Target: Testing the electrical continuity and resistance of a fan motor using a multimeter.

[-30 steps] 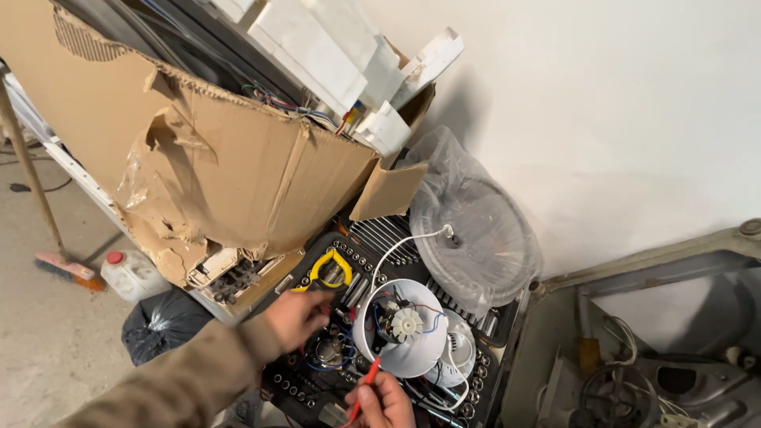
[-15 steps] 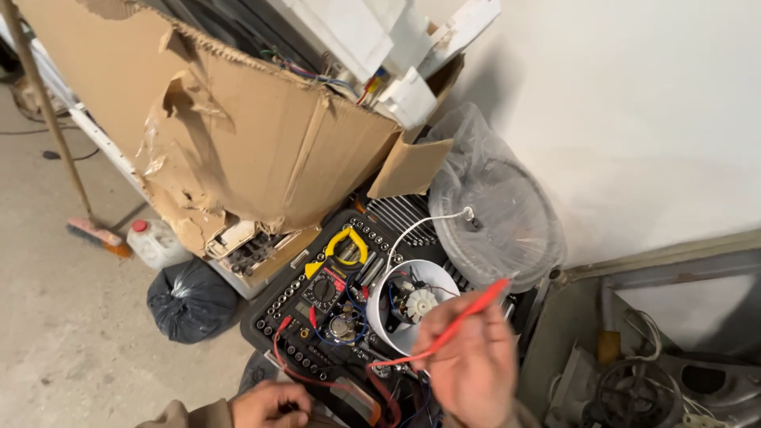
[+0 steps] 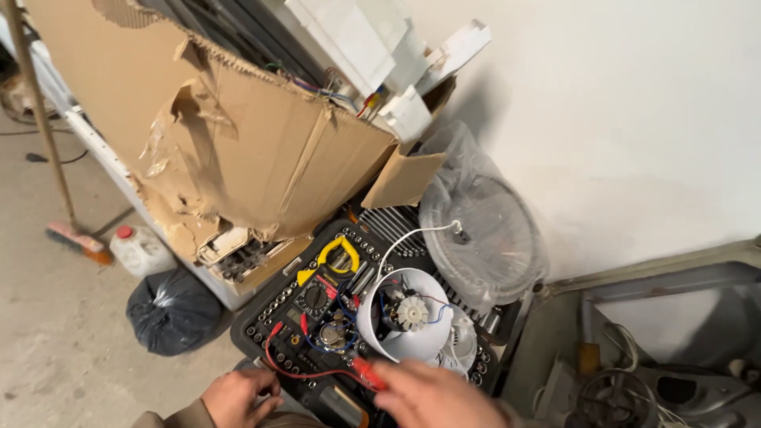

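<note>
An open black tool case [image 3: 265, 305] lies on the floor with sockets in its slots. On it sit a white fan motor housing [image 3: 404, 313], a dark multimeter [image 3: 315, 298] and a yellow-handled tool [image 3: 337, 255]. My right hand [image 3: 436, 394] is at the case's near edge, shut on a red test probe [image 3: 369, 372]. The probe's red wire [image 3: 277, 361] loops back toward the meter. My left hand [image 3: 238, 396] rests at the case's front-left edge, fingers loosely bent, with nothing seen in it.
A torn cardboard box [image 3: 238, 150] full of white parts and wires overhangs the case. A fan grille in clear plastic [image 3: 483, 230] leans on the wall. A black bag [image 3: 170, 311], a white jug [image 3: 140, 250] and a broom [image 3: 75, 238] stand left. A metal casing [image 3: 658, 277] is at right.
My right hand has come down from in front of the fan housing to the case's near edge, still holding the red probe. My left hand stays at the front-left edge.
</note>
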